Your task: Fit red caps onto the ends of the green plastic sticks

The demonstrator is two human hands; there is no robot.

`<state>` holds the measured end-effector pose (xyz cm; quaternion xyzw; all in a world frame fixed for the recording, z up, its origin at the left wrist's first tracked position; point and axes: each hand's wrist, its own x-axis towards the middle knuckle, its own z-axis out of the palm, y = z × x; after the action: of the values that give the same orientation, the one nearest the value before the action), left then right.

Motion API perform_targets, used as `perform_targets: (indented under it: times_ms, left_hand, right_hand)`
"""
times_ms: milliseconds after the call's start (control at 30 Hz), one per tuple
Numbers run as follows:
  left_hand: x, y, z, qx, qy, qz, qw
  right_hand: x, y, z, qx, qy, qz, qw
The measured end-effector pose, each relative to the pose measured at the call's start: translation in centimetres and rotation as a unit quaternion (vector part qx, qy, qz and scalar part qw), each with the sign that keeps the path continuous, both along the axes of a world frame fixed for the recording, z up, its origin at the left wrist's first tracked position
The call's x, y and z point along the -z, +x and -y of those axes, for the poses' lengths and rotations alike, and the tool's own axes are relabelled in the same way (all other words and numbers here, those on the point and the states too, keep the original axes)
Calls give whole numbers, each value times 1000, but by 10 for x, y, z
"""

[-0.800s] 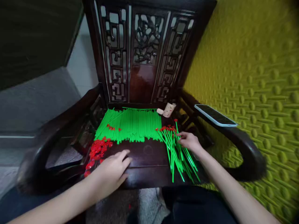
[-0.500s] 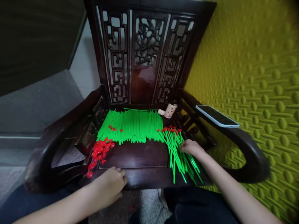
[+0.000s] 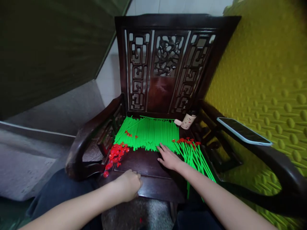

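My right hand [image 3: 169, 157] reaches over the chair seat with its fingers spread, the fingertips at the near edge of a wide layer of green plastic sticks [image 3: 153, 131]. Its forearm passes over a second bunch of green sticks [image 3: 192, 156] tipped with red cup-shaped caps [image 3: 188, 140]. Near the seat's front edge, my left hand [image 3: 129, 185] is closed, fingers curled under. Whatever it may hold is hidden. Loose red caps [image 3: 116, 153] lie in a heap beyond it to the left, and a few small red pieces [image 3: 129, 133] rest on the green layer.
Everything lies on a dark carved wooden chair [image 3: 144, 163] with curved armrests. A pale patterned bottle [image 3: 188, 120] and a small pinkish case [image 3: 177, 122] stand at the seat's back right. A phone [image 3: 243, 131] lies on the right armrest, beside a yellow bumpy surface [image 3: 263, 76].
My right hand has left the capped bunch and moved left to the layer of sticks, its fingers now spread. The left hand stays closed near the front edge. The view has shifted.
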<state>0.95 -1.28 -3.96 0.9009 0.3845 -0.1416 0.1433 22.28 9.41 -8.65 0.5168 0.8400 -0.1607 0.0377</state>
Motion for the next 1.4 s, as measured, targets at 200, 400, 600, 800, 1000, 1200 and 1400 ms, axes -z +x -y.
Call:
perform_targets:
  times_ms: [200,400,600,800,1000,1200,1400]
  left_hand:
    - [4,5,7,-82,5,-4,997]
    - [19,-1,12,-279,89,16,956]
    - [40,-28,6,-495,185,-6,849]
    - [54,-35,9,-526,191,14,829]
    - [64,-25,6,-507,189,78,837]
    - [65,-24,5,-508,176,197,820]
    - [58,0,14,-462,123,364,799]
  right_hand:
    - [7,-6,0,-7,40,-6,999]
    - [0,-5,-3,18,63,-14,998]
    - [-15,-10,-4,38,142,-60,987]
    - [-69,-8,0,29,295,-182,938]
    - [-126,-8,25,70,399,-311,860]
    - [-122,-8,29,133,245,-430,859]
    - [-101,-6,15,113,165,-449,871]
